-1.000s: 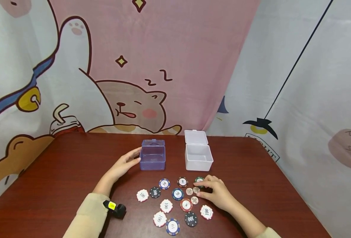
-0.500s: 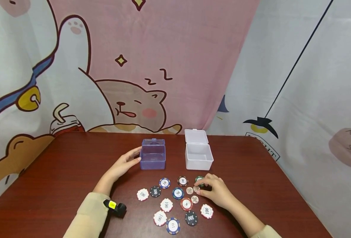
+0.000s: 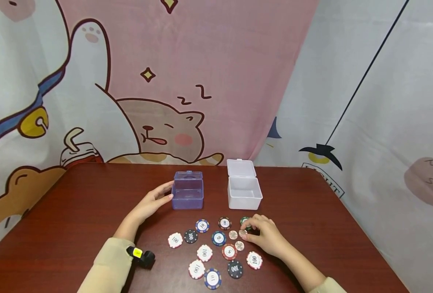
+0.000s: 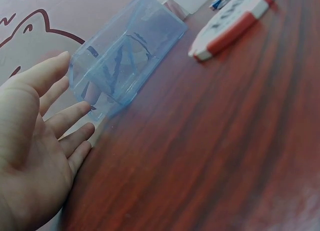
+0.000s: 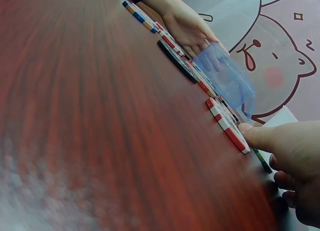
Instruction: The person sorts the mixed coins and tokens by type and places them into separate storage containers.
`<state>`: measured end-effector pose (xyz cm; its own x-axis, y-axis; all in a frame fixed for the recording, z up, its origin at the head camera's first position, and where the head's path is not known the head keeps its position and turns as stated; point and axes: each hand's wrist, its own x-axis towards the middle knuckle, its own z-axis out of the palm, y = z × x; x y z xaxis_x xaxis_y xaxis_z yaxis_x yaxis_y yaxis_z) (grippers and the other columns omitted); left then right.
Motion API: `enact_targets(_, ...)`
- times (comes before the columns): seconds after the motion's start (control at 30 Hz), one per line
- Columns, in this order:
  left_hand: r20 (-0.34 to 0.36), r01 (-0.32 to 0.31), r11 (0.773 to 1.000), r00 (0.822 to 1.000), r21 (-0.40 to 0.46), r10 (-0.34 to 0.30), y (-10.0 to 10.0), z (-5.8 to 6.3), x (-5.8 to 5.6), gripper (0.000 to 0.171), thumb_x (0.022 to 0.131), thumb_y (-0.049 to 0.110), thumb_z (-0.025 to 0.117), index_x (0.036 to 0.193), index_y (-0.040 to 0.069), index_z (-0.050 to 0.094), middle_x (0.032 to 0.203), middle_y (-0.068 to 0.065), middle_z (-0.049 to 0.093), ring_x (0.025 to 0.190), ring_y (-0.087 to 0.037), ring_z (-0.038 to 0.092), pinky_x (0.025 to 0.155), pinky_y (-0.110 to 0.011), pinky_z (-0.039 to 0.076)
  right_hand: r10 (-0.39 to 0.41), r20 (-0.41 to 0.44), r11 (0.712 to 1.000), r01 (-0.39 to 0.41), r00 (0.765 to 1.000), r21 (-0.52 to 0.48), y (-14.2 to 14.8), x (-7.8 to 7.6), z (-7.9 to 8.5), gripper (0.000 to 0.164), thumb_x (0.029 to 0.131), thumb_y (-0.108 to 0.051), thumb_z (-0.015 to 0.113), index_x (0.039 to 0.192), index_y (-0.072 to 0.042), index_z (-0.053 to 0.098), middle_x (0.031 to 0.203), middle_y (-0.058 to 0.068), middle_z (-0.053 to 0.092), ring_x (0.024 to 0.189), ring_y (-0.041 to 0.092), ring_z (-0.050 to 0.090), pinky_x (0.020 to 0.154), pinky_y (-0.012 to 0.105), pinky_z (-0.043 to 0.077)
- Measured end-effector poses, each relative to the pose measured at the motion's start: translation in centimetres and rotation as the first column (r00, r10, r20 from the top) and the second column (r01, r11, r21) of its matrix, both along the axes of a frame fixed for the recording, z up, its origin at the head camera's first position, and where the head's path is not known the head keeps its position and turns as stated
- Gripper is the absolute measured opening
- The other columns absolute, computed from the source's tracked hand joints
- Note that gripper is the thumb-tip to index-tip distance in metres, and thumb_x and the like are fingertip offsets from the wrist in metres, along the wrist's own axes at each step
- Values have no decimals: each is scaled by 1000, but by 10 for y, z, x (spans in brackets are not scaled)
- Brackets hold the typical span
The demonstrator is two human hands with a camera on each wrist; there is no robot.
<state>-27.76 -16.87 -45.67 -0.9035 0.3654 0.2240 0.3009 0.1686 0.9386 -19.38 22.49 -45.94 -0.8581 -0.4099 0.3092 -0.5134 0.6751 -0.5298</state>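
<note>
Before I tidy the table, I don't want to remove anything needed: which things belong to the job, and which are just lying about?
Job:
coin, in the right hand
blue box, at the left hand
likely the other coins, chips, white box

Just around:
curtain
wrist camera

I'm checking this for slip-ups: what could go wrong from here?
The right hand seems to pinch a small coin, which might slip. That hand is right by the green chip and could knock it. The left hand is at the blue box; a push could shift it.
</note>
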Motion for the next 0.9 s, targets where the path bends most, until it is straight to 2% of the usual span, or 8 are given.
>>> enact_targets(0.4,8,-13,1000,1000,-16,13,0,1,0,54,96,15,57,145,3,38,143,-22,41,134,-36,34,108,-56,19,5,21,999,-4,1000,-34,0,0,1,14,80,-29,77,87,-27,65,73,-11,45,76,9,41,71,34,28)
enact_targets(0.73,-4,-15,1000,1000,-28,15,1,0,-1,54,96,12,57,145,2,38,143,-23,42,134,-36,34,108,-56,19,-45,74,997,49,996,-54,0,-1,0,17,78,-26,79,85,-24,63,72,-10,44,75,9,41,70,32,30)
enact_targets(0.9,5,-7,1000,1000,-16,7,0,1,-1,54,96,13,57,145,3,38,143,-22,42,134,-36,34,108,-56,19,-56,74,995,61,996,-76,0,-1,0,15,78,-24,79,81,-23,64,70,-10,43,74,9,42,66,28,33)
